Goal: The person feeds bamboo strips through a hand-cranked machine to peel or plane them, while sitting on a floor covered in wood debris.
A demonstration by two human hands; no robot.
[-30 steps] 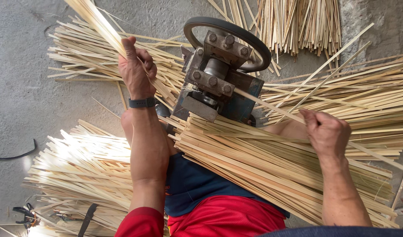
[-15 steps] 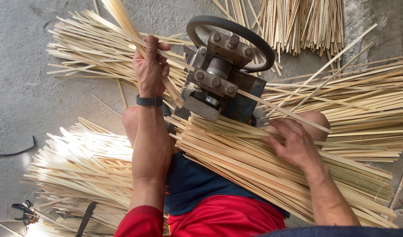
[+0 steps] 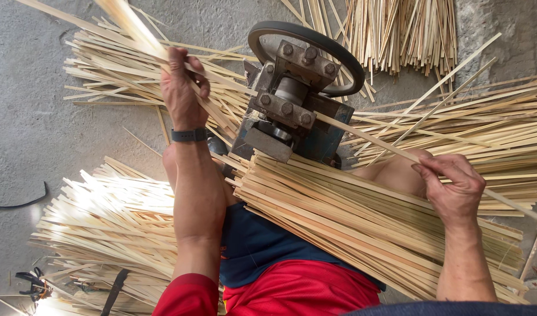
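Left hand (image 3: 183,88): closed around thin pale split strips (image 3: 128,26) that run up toward the top left corner of the view; a dark watch (image 3: 189,135) sits on the wrist.
Right hand (image 3: 453,187): fingers pinched on a single long bamboo strip (image 3: 368,137), which slants from the hand up into the machine.
Machine (image 3: 292,111): a bolted metal splitting block with a blue base, standing on the floor between the knees; a dark round wheel (image 3: 309,41) sits at its far side.
Lap bundle (image 3: 362,222): a thick sheaf of bamboo strips lying across the thighs, just under the right hand and touching the machine's base.
Floor piles: split strips fanned out at the left (image 3: 104,228), more behind the left hand (image 3: 116,76), and along the right edge (image 3: 502,129).
Floor (image 3: 28,117): grey concrete.
Clothing: red shirt (image 3: 292,292), blue shorts (image 3: 256,246).
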